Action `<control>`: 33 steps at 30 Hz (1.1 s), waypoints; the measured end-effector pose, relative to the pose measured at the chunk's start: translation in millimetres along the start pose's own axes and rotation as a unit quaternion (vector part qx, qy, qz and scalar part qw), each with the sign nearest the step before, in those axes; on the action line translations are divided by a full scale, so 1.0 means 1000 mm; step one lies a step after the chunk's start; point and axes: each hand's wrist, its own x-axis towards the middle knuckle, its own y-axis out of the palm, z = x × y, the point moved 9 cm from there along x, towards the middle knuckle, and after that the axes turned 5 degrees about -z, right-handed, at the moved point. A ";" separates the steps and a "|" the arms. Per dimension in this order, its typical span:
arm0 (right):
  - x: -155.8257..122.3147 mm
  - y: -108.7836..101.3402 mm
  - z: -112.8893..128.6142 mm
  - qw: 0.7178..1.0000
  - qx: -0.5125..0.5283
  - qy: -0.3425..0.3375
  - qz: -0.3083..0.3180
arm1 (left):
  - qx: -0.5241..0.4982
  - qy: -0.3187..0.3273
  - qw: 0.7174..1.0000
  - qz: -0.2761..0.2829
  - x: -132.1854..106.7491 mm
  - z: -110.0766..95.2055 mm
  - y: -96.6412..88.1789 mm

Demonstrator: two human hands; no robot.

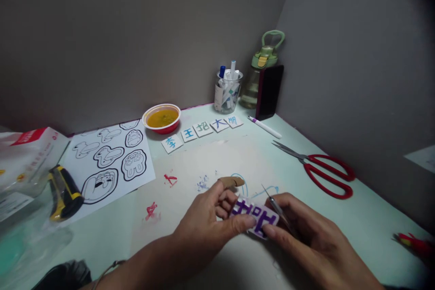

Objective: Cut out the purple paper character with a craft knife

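Between my two hands is a small white block (257,212) with purple raised characters on its face. My left hand (212,224) grips its left side with the thumb on top, and a brown covering wraps the left index finger. My right hand (311,242) has its thumb on the block's right edge. It also holds a thin, metal-handled craft knife (277,207), whose fine tip points up and to the left, away from the block's face. Part of the knife's handle is hidden by my fingers. Both hands are over a stained pale sheet (190,163).
Several square tiles with characters (204,129) lie behind, beside a red-rimmed bowl (162,118) of yellow liquid. Red-handled scissors (328,174) and a white pen (265,127) are right. A pen cup (227,93), bottle (250,86), phone (270,93), printed sheet (124,176) and yellow-black cutter (64,193) surround them.
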 end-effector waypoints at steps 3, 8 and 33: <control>0.001 -0.001 -0.005 0.998 0.049 0.032 -0.014 | 0.007 0.003 1.000 0.001 0.000 0.002 0.003; 0.003 -0.002 -0.012 0.981 0.157 0.115 -0.022 | -0.039 0.003 0.999 0.002 0.001 -0.003 0.003; 0.000 0.004 -0.003 0.987 0.135 0.090 -0.011 | -0.163 0.062 0.984 -0.029 -0.007 -0.022 -0.009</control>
